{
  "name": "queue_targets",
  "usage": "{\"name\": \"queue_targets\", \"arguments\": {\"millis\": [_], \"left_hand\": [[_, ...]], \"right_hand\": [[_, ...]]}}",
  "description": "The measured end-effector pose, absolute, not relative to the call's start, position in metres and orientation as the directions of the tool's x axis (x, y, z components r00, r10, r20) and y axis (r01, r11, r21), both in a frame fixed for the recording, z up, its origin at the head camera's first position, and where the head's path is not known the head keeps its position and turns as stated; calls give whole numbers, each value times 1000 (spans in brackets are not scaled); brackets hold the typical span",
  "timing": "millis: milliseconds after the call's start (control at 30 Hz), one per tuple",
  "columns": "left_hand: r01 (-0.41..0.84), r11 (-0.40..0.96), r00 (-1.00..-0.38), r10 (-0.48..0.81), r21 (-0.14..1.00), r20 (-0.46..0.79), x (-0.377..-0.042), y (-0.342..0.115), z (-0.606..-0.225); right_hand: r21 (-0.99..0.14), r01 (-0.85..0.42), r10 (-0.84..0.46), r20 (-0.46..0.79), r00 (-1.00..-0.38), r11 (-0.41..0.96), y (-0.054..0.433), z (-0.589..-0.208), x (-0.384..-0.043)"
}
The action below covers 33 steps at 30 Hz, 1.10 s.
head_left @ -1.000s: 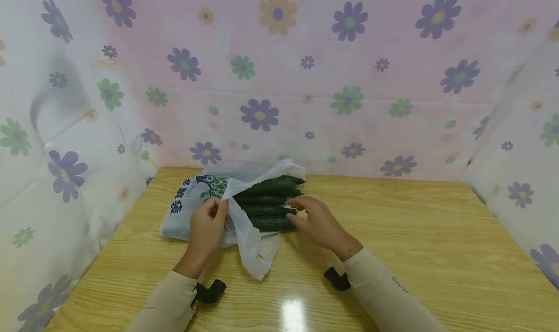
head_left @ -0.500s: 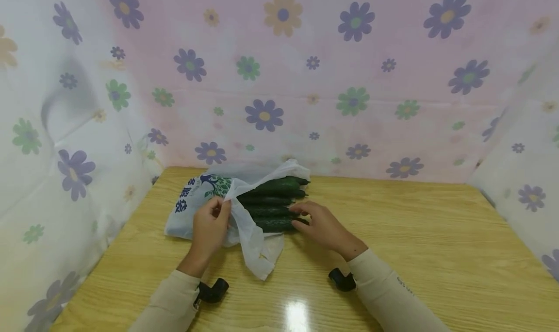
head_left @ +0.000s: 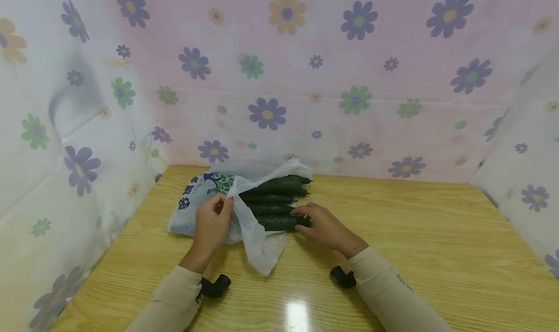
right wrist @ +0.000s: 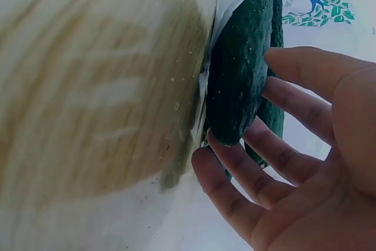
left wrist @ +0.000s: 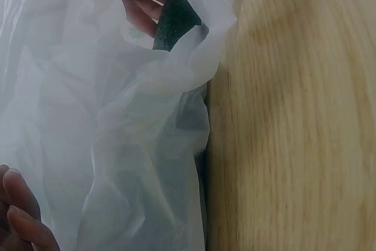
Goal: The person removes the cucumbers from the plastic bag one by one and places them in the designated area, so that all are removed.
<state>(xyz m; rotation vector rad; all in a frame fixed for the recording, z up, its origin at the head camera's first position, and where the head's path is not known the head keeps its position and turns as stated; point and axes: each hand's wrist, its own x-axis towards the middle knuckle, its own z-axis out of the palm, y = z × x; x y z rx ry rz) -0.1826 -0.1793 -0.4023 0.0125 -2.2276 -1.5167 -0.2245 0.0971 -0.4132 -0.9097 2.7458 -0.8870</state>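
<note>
Dark green cucumbers (head_left: 279,222), several side by side, stick out of the mouth of a white plastic bag (head_left: 253,225) with printed lettering and a tree. My left hand (head_left: 213,220) pinches the bag's edge at its mouth. Thumb and fingers of my right hand (head_left: 320,227) lie about the free end of the nearest cucumber. In the right wrist view, fingers curl loosely at the tip of that cucumber (right wrist: 238,80). The left wrist view shows a cucumber end (left wrist: 176,20) by the right fingers, while the bag hides the rest.
A wood-grain table (head_left: 393,235) lies under everything. Flowered cloth (head_left: 375,79) hangs behind and at both sides. Dark wrist-worn devices (head_left: 216,287) sit at both cuffs. A loose bag flap (head_left: 264,261) trails toward the near side.
The right hand has moved in around the nearest cucumber's end, its fingers closer together on it. The left hand still pinches the bag. The head view has shifted slightly.
</note>
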Motion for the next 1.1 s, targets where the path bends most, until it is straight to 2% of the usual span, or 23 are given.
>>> {"name": "queue_targets", "arguments": {"millis": [1100], "left_hand": [[220,425,-904,-249,878,347,-180,-177,-397]], "right_hand": [[-485,-512,-609,-57,-791,710,93,-414,-216]]}}
